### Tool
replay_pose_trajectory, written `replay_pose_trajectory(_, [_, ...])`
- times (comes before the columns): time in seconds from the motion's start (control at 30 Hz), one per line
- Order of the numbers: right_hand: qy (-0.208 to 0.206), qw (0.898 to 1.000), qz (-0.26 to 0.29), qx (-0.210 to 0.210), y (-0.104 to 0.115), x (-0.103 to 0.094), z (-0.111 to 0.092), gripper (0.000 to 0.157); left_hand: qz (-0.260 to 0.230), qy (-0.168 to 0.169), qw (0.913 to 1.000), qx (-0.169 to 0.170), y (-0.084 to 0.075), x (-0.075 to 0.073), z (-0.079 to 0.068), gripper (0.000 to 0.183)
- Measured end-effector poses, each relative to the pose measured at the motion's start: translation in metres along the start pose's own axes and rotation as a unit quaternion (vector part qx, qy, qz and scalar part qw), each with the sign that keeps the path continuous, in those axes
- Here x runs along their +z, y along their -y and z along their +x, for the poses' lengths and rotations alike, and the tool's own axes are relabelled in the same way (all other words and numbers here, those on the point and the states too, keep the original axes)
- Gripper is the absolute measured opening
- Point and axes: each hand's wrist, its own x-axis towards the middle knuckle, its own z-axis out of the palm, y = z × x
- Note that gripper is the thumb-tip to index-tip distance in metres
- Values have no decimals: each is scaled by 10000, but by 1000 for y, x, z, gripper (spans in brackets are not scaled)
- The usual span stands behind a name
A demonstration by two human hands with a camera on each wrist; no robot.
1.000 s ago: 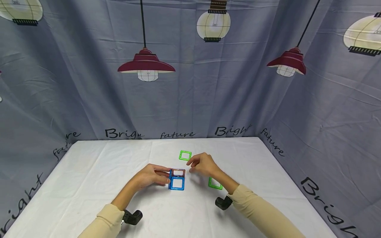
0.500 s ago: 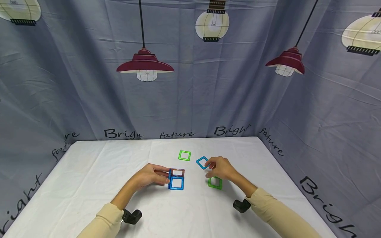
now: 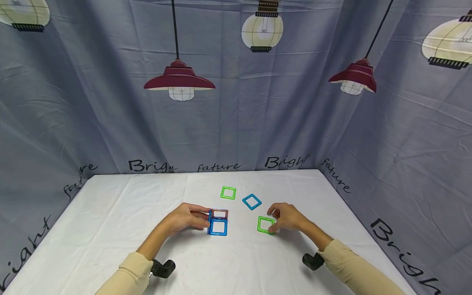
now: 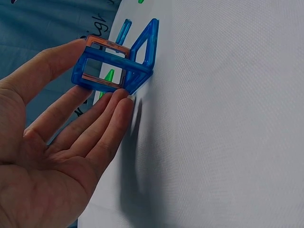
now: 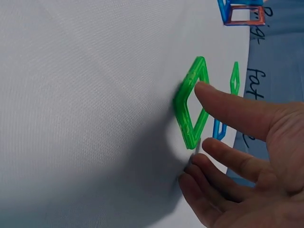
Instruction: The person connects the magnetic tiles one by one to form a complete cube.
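Observation:
In the head view, my left hand (image 3: 189, 217) holds a joined set of square magnetic tiles by its left side. The set has a blue tile (image 3: 219, 227) lying in front, an orange-brown tile (image 3: 220, 214) behind, and an upright blue tile (image 4: 107, 58) at the hand. Thumb and fingertips sit at opposite edges of that upright tile in the left wrist view. My right hand (image 3: 289, 217) is over the right edge of a green square tile (image 3: 260, 224). Its thumb overlaps the green frame in the right wrist view; the other fingers are spread apart from it.
Another green square tile (image 3: 228, 193) lies farther back on the white cloth-covered table (image 3: 155, 188). A blue square tile (image 3: 252, 202) lies turned like a diamond between the green ones. A grey-blue curtain (image 3: 221, 131) hangs behind and at the sides.
My right hand set the blue tile down on the table behind the green one, released it, and moved right and nearer to the green tile. My left hand stays at the joined tiles.

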Motion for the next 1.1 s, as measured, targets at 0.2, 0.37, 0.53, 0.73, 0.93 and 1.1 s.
replay_pose_trajectory(0.2, [123, 9995, -79, -276, -3, 2, 1, 54, -24, -27, 10000, -18, 0, 0, -1, 62])
replay_pose_trajectory(0.37, [84, 9985, -2, -544, -7, 3, 1, 47, -40, -38, 10000, -49, 0, 0, -1, 63])
replay_pose_trajectory(0.53, [28, 9974, 23, -717, -6, 5, 1, 44, 20, -34, 10000, -31, -1, 0, -1, 63])
replay_pose_trajectory(0.73, [-70, 9952, -67, -973, 3, 12, 5, 42, -25, 14, 10000, -13, 0, -2, -1, 64])
replay_pose_trajectory(0.93, [-27, 9938, -81, -1106, 21, 23, 10, 43, -67, 40, 10000, 16, 0, -2, 0, 64])
replay_pose_trajectory(1.1, [32, 9917, -90, -1284, 37, 30, 11, 43, -28, 26, 10000, -12, -2, -1, 0, 63])
